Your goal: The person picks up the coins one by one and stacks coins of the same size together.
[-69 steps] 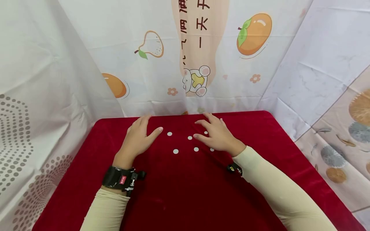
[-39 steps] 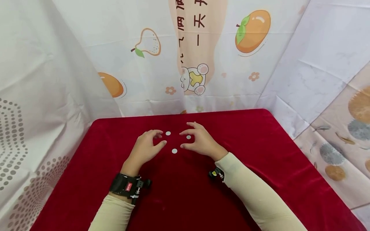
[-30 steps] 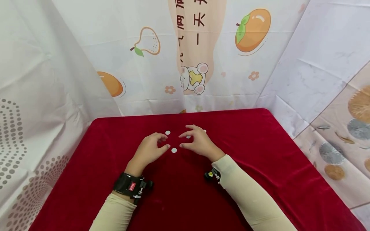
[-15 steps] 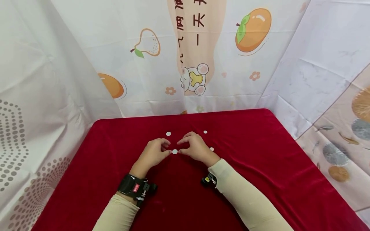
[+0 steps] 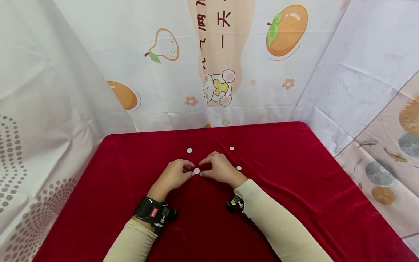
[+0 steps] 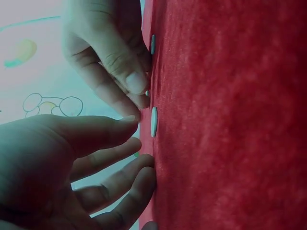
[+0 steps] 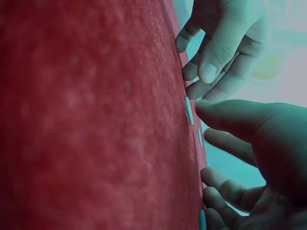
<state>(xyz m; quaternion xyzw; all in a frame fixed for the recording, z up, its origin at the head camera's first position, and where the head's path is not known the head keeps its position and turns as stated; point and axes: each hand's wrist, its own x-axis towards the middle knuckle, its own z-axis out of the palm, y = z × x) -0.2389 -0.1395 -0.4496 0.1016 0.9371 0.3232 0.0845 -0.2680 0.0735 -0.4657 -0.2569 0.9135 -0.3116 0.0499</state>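
Small flat white discs lie on a red cloth. The near-left disc sits in the gap between my two hands. My left hand is just left of it, thumb and fingers loosely bent and apart. From the other side my right hand faces it in the same way, thumb tip beside the disc's edge. In the left wrist view that disc lies flat on the cloth; the right wrist view shows the disc close to both thumbs. Neither hand grips anything. Part of the cloth is hidden under my right hand.
Another disc lies behind my left hand. Two more, a far-right disc and a near-right disc, are beyond my right hand. The red cloth ends at a printed curtain behind.
Both hands have come in toward each other and nearer to me, around the near-left disc. My right hand has moved left, uncovering the right-hand discs and covering the middle ones. The discs appear unmoved.
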